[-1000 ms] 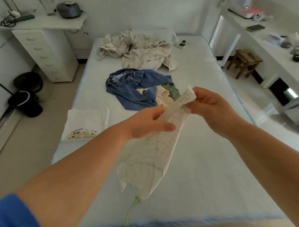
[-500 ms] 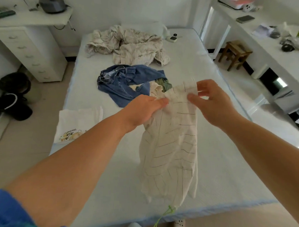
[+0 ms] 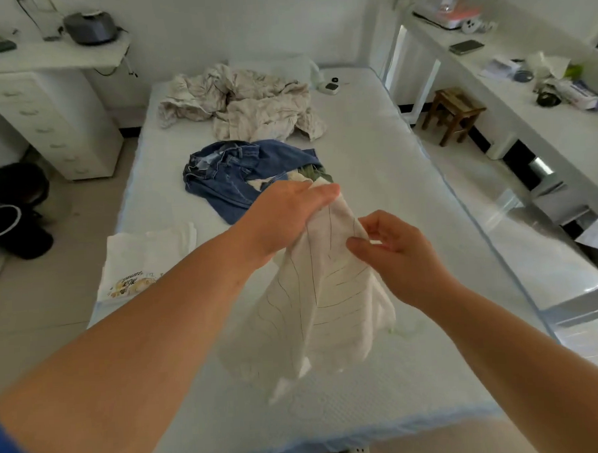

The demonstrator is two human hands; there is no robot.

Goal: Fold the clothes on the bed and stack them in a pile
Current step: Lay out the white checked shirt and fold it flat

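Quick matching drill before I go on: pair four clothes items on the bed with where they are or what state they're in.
Things:
1. checked white garment
2. blue jeans
3. white printed T-shirt
4. beige crumpled cloth

Places or states:
A. folded flat near the bed's left edge
B. bunched at the far end of the bed
C. held up in the left hand and right hand
D. heaped unfolded in the middle of the bed

Pairs: 1-C, 2-D, 3-A, 4-B
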